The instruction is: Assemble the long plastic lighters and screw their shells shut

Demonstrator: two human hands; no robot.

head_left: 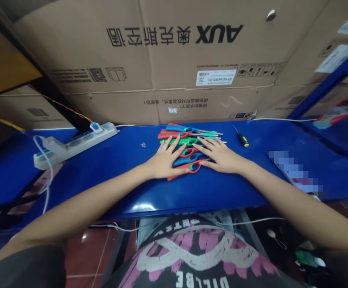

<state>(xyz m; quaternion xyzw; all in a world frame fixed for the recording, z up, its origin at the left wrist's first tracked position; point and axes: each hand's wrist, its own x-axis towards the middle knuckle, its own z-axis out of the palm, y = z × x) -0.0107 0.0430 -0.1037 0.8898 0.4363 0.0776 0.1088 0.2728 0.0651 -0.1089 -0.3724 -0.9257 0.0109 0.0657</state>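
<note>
Several long-nozzle lighters lie side by side on the blue tabletop [132, 176], handles to the left and metal nozzles to the right. At the far end is a blue lighter [175, 127], then a red one [165, 135] and a green one [189, 141]. An orange-red lighter [195, 167] lies closest to my body. My left hand [166, 160], fingers spread, rests flat over the handles. Over the nozzle side lies my right hand [222, 156], also flat with fingers apart. Both hands partly hide the middle lighters.
A screwdriver [242, 138] lies right of the lighters, and tiny metal pieces [143, 145] lie to the left. A power strip [78, 144] with plugs stands at the left. Flattened cardboard [174, 56] walls the back. A blurred phone-like item [294, 172] is at the right.
</note>
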